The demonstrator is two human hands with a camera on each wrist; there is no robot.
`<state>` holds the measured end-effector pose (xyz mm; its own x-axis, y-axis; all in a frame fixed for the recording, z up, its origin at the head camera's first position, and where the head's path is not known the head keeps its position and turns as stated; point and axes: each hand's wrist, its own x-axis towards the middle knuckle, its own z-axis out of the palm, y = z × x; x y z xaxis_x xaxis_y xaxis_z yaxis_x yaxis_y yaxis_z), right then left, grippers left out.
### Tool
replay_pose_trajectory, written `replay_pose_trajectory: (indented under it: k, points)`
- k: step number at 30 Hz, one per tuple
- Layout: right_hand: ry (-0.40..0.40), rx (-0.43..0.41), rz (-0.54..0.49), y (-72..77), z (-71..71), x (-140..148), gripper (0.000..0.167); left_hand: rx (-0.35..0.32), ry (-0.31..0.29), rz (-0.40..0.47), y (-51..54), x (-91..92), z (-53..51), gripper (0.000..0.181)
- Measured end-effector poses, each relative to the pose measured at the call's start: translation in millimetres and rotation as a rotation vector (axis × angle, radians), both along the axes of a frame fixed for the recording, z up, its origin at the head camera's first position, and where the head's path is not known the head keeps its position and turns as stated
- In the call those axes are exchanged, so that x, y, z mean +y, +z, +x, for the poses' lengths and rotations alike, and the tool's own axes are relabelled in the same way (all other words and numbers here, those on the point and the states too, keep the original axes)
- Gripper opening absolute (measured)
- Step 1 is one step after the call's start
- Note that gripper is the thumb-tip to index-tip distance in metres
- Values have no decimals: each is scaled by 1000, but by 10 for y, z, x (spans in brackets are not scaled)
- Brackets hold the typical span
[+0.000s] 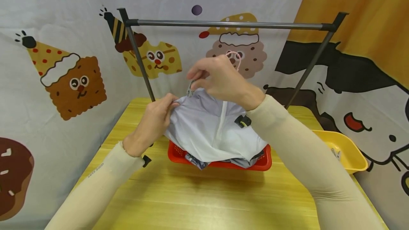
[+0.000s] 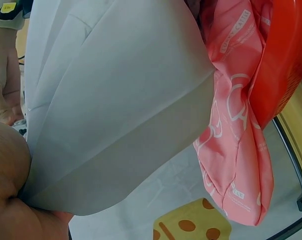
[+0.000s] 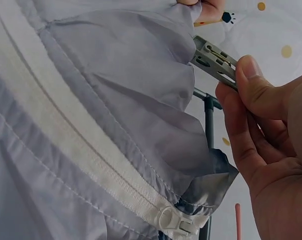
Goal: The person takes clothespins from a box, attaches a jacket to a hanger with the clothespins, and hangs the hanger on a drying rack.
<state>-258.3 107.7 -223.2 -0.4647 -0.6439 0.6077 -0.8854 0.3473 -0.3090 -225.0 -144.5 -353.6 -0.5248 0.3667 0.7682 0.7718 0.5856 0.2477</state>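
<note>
Jacket (image 1: 199, 127), pale and zip-fronted, drapes over a red basket (image 1: 174, 154) at frame centre. The left hand (image 1: 153, 125) pinches its edge, apparently steadying the fabric; the right hand (image 1: 223, 81), thumb against fingers, grips a clothespin (image 3: 215, 60) at the cloth. Upper centre, a rail (image 1: 191, 23) crosses.

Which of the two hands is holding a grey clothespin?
The right hand: it pinches the grey clothespin, while the left hand grips the pale garment.
</note>
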Motion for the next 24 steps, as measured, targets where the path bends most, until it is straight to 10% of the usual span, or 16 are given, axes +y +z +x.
replay_pose_trajectory:
  k: [24]
  points:
    - [-115, -65, 144, 25, -9, -105, 11, 2, -11, -5, -9, 37, -41, 11]
